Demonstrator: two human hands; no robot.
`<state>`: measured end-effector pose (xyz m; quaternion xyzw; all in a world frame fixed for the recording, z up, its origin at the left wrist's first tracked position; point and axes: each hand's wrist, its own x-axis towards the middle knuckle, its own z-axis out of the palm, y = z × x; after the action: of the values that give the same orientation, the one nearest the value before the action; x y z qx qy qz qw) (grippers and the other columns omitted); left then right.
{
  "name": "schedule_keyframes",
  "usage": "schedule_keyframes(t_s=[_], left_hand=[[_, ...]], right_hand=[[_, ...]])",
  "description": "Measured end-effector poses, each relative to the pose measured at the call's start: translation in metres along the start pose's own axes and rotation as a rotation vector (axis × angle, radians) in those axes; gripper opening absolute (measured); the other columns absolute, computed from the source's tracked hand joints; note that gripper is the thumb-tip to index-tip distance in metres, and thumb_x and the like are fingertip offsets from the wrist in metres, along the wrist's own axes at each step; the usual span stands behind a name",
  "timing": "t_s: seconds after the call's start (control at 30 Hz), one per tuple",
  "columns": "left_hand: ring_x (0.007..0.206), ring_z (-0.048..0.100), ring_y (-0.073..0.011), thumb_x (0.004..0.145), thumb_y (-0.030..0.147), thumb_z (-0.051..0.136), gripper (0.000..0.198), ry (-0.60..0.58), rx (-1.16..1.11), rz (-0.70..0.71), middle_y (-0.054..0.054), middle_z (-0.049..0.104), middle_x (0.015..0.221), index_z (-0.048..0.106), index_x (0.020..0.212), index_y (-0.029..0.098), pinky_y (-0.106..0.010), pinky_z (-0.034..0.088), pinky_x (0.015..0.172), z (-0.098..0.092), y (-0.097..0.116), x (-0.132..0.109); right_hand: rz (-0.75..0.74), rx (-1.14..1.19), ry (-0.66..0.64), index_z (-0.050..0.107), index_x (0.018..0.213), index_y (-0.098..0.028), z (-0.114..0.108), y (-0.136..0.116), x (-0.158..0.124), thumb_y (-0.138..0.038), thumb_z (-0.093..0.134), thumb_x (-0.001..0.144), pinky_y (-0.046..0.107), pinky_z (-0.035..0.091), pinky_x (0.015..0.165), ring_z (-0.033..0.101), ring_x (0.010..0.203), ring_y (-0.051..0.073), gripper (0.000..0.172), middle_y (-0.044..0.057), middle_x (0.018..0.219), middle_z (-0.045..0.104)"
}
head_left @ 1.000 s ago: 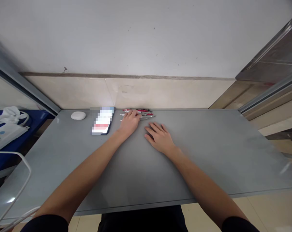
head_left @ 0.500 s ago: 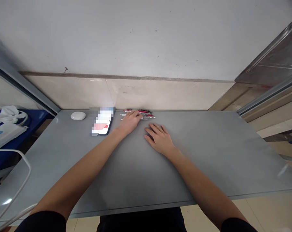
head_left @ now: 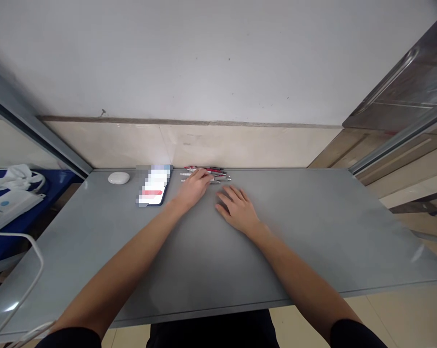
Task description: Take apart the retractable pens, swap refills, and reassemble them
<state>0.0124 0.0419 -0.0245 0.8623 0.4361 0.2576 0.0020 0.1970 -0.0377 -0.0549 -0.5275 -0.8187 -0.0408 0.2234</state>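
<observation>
Several pens (head_left: 218, 170), some red and some white or silver, lie in a loose bunch at the back edge of the grey table (head_left: 204, 270). Over the near side of the bunch is my left hand (head_left: 194, 187), its fingers closed at a white pen and hiding the middle of it. My right hand (head_left: 239, 208) rests palm down on the table, just in front and to the right of the pens, fingers spread and holding nothing. A phone (head_left: 155, 186) with a lit, blurred screen lies left of my left hand.
A white oval case (head_left: 119, 178) sits left of the phone. White cables (head_left: 37, 256) hang at the left edge. Beyond it, a blue surface (head_left: 26, 220) holds a white bag and box. A pale wall (head_left: 204, 58) rises behind the table.
The camera view has shifted slightly. My left hand has drawn back a little toward me, showing more of the pens' right ends. My right hand has stayed almost in place.
</observation>
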Motion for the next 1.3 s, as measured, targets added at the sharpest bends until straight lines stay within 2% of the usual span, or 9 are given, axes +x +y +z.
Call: schedule_keyframes(t_s=[0.1,0.23,0.4,0.53,0.67,0.83,0.97,1.17,1.3], left_hand=[[0.101,0.061,-0.0205,0.090,0.021,0.050,0.023,0.082,-0.246,-0.099,-0.007,0.065,0.110,0.068,0.104,0.021,-0.034,0.050,0.085,-0.011,0.011,-0.004],[0.089,0.065,-0.0198,0.086,0.036,0.058,0.025,0.031,-0.621,-0.313,-0.004,0.071,0.101,0.069,0.104,0.023,-0.034,0.052,0.082,-0.028,0.025,-0.012],[0.084,0.066,-0.0190,0.081,0.042,0.064,0.034,-0.185,-1.135,-0.452,-0.007,0.070,0.097,0.067,0.107,0.019,-0.037,0.052,0.081,-0.042,0.037,-0.020],[0.086,0.066,-0.0188,0.080,0.042,0.067,0.038,-0.395,-1.409,-0.513,-0.011,0.068,0.104,0.065,0.108,0.017,-0.038,0.052,0.083,-0.041,0.040,-0.023],[0.083,0.066,-0.0172,0.079,0.041,0.070,0.037,-0.450,-1.466,-0.546,-0.010,0.069,0.102,0.067,0.107,0.017,-0.036,0.052,0.083,-0.028,0.038,-0.024],[0.080,0.066,-0.0153,0.077,0.040,0.072,0.035,-0.407,-1.497,-0.632,-0.009,0.070,0.095,0.070,0.103,0.016,-0.035,0.052,0.083,-0.010,0.036,-0.029],[0.075,0.065,-0.0134,0.073,0.037,0.076,0.033,-0.403,-1.471,-0.660,-0.007,0.069,0.091,0.072,0.097,0.015,-0.030,0.053,0.076,-0.005,0.036,-0.032],[0.070,0.065,-0.0141,0.070,0.036,0.078,0.029,-0.439,-1.434,-0.699,-0.007,0.070,0.086,0.073,0.088,0.013,-0.032,0.055,0.076,0.000,0.036,-0.034],[0.070,0.066,-0.0156,0.071,0.038,0.077,0.031,-0.436,-1.430,-0.699,-0.008,0.070,0.081,0.073,0.087,0.013,-0.035,0.055,0.078,0.000,0.036,-0.036]], right_hand=[[0.005,0.061,0.018,0.057,0.127,-0.025,-0.008,-0.002,0.002,-0.039,0.040,0.094,0.048,0.032,0.112,0.043,0.133,0.027,0.040,0.007,0.140,0.052],[0.127,0.329,0.077,0.058,0.125,-0.028,-0.030,-0.004,0.011,-0.040,0.042,0.093,0.044,0.038,0.110,0.050,0.127,0.022,0.038,0.004,0.137,0.055],[0.437,0.914,0.135,0.064,0.117,-0.029,-0.054,-0.002,0.027,-0.050,0.050,0.088,0.043,0.047,0.099,0.057,0.120,0.024,0.038,0.002,0.122,0.066],[0.512,1.331,0.190,0.069,0.106,-0.028,-0.050,-0.003,0.036,-0.049,0.058,0.083,0.041,0.045,0.104,0.062,0.114,0.020,0.032,0.001,0.114,0.070],[0.572,1.523,0.248,0.070,0.093,-0.022,-0.037,-0.006,0.037,-0.043,0.066,0.078,0.040,0.049,0.099,0.067,0.100,0.018,0.026,0.003,0.099,0.074],[0.618,1.615,0.312,0.069,0.090,-0.020,-0.020,-0.005,0.034,-0.037,0.070,0.075,0.040,0.054,0.090,0.069,0.084,0.016,0.023,0.002,0.085,0.073],[0.662,1.649,0.377,0.067,0.087,-0.020,-0.007,-0.003,0.033,-0.037,0.074,0.071,0.036,0.057,0.082,0.068,0.077,0.015,0.024,0.000,0.082,0.071],[0.709,1.693,0.336,0.064,0.087,-0.022,-0.002,0.000,0.032,-0.036,0.078,0.065,0.032,0.058,0.070,0.067,0.073,0.014,0.029,-0.002,0.082,0.068],[0.726,1.693,0.322,0.064,0.084,-0.023,-0.004,-0.001,0.031,-0.033,0.080,0.062,0.031,0.058,0.068,0.068,0.072,0.015,0.029,-0.003,0.081,0.068]])
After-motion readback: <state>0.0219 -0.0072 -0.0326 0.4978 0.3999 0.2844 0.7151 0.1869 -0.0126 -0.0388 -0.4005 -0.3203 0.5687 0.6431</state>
